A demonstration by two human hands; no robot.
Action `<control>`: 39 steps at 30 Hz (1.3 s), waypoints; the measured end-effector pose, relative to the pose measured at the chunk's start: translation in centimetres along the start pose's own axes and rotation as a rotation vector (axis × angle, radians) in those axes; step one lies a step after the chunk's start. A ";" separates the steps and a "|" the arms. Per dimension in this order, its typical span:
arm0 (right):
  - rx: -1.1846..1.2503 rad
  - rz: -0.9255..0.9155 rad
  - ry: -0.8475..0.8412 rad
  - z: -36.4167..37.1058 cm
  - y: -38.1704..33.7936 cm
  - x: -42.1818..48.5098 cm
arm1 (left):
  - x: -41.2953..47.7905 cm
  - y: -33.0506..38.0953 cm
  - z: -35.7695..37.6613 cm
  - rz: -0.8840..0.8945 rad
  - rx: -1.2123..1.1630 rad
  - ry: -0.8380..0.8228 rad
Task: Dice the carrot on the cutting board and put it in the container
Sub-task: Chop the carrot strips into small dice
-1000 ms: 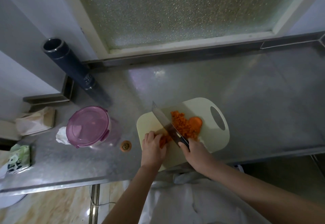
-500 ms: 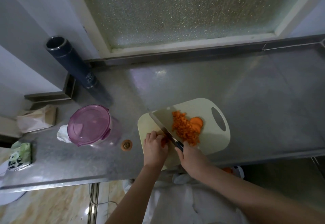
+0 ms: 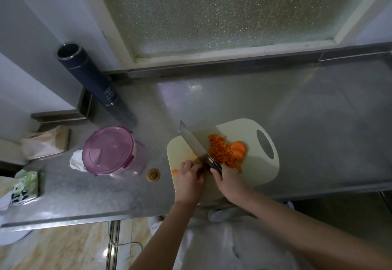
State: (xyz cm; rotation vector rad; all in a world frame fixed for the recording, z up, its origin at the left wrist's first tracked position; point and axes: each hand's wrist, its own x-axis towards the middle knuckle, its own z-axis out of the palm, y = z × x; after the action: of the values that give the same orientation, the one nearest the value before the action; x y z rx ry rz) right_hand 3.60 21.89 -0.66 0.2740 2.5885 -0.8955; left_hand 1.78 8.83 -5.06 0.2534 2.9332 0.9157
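A cream cutting board [image 3: 261, 170] lies on the steel counter. On it sits a heap of diced carrot [image 3: 221, 152] with a few round carrot slices [image 3: 238, 148] at its right. My right hand [image 3: 228, 181] grips the dark handle of a knife [image 3: 194, 144], whose blade points up and left across the board. My left hand [image 3: 188, 177] has curled fingers pressing down on a small carrot piece beside the blade; a sliver of orange [image 3: 175, 171] shows at its left. The container [image 3: 109, 150], round with a pink lid on, stands left of the board.
A carrot end stub [image 3: 153, 174] lies on the counter between container and board. A tall dark cylinder [image 3: 89, 79] stands at the back left. Crumpled white paper [image 3: 76, 161], a brown bag [image 3: 45, 144] and a green packet [image 3: 25, 186] sit at the left. The counter's front edge runs just below my hands.
The knife has come down and shifted slightly left beside my left hand's fingers, between cuts. My left hand stays on the small carrot piece. The diced heap is unchanged.
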 end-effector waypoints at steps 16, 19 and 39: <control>0.156 0.065 -0.045 -1.5 1.3 -0.8 | -1.8 -3.5 -1.8 0.147 0.472 -0.081; 0.164 0.056 -0.051 -1.6 1.3 -1.1 | -1.3 -3.1 -1.5 0.126 0.396 -0.112; 0.151 0.043 -0.007 -3.1 1.8 -1.8 | 0.3 0.4 -0.5 0.101 0.305 -0.153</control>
State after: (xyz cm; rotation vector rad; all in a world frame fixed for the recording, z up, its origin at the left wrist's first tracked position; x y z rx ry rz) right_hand 4.90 25.12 1.36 0.3661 2.5021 -1.0764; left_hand 1.47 8.95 -4.41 0.4673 2.9262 0.4294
